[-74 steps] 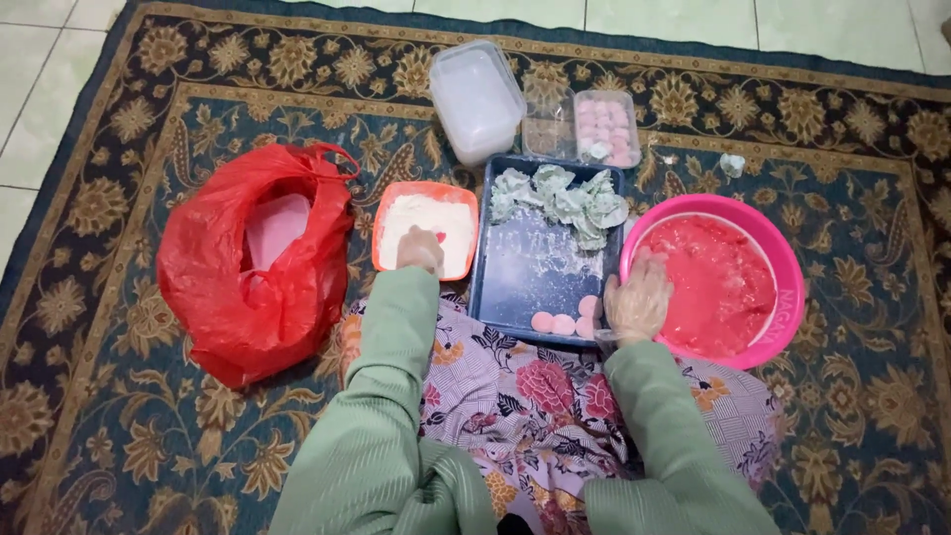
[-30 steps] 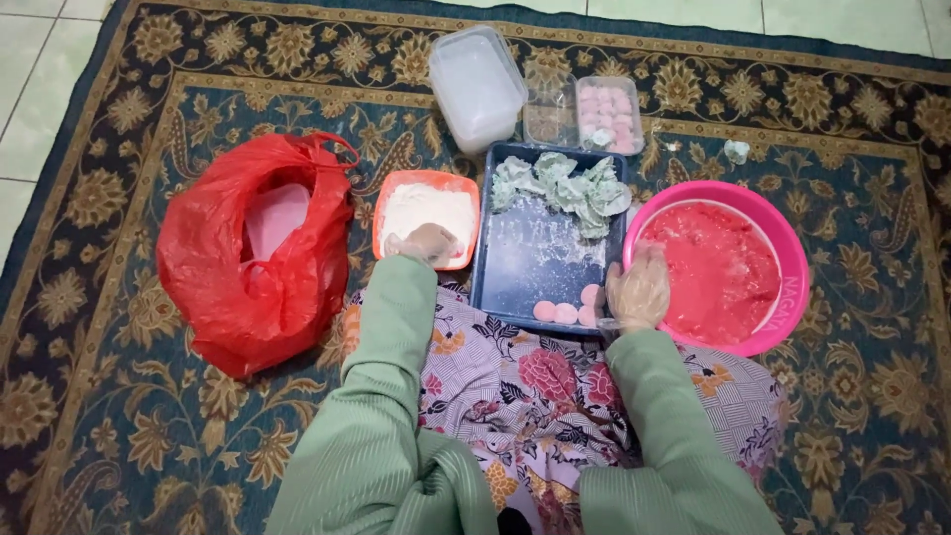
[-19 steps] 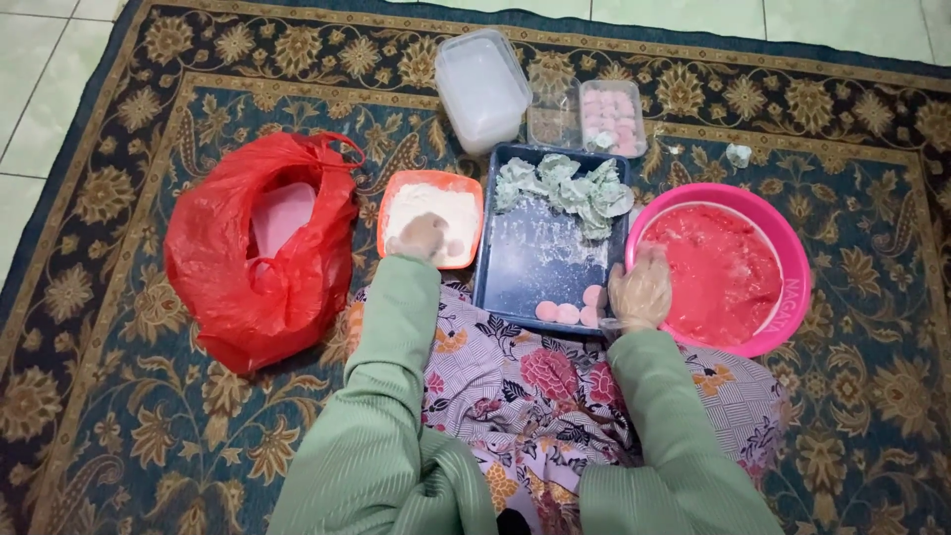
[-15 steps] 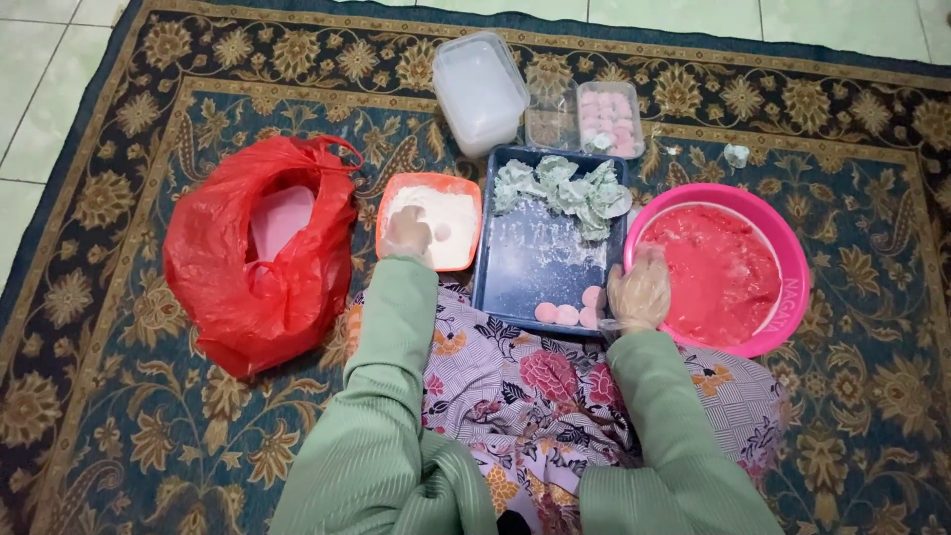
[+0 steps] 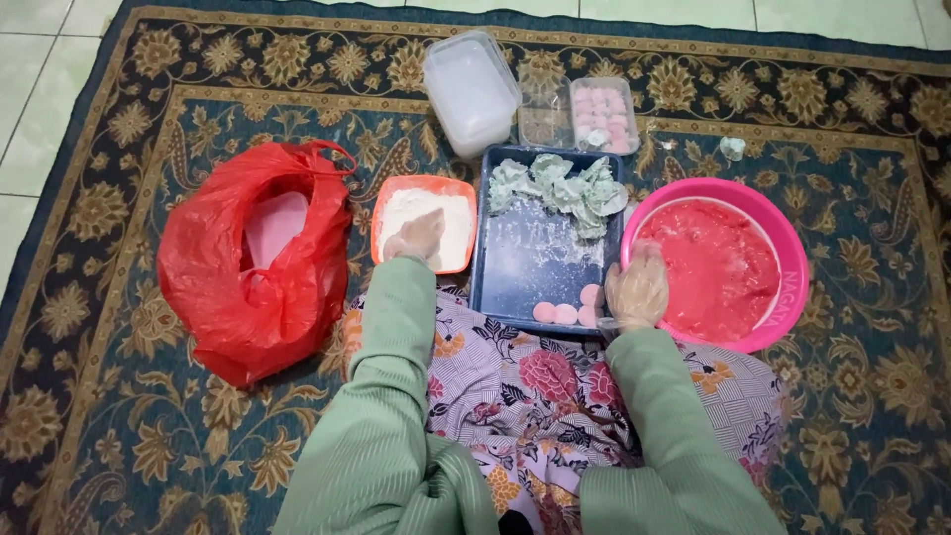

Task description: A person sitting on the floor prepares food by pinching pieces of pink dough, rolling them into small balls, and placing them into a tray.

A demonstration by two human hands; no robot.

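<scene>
My left hand [image 5: 420, 236], in a thin clear glove, rests in the white flour of an orange rectangular tub [image 5: 394, 201]. My right hand [image 5: 637, 287], gloved too, hovers at the left rim of a pink basin [image 5: 783, 260] holding pink dough [image 5: 708, 267]; whether it holds dough I cannot tell. Between the hands lies a dark blue floured tray [image 5: 535, 263]. Three pink dough balls [image 5: 567, 309] sit at its near right corner. Crumpled green paper cups [image 5: 560, 185] fill its far end.
A red plastic bag [image 5: 253, 263] lies on the patterned carpet to the left. Beyond the tray stand a clear lidded tub [image 5: 472, 92] and a clear box of pink balls [image 5: 604, 114]. A stray green cup [image 5: 732, 148] lies far right. Pale floor tiles [image 5: 35, 89] border the carpet.
My left hand has stayed in the flour tub, shifting slightly. My right hand has stayed at the basin's left rim by the tray corner. The view has drifted a little.
</scene>
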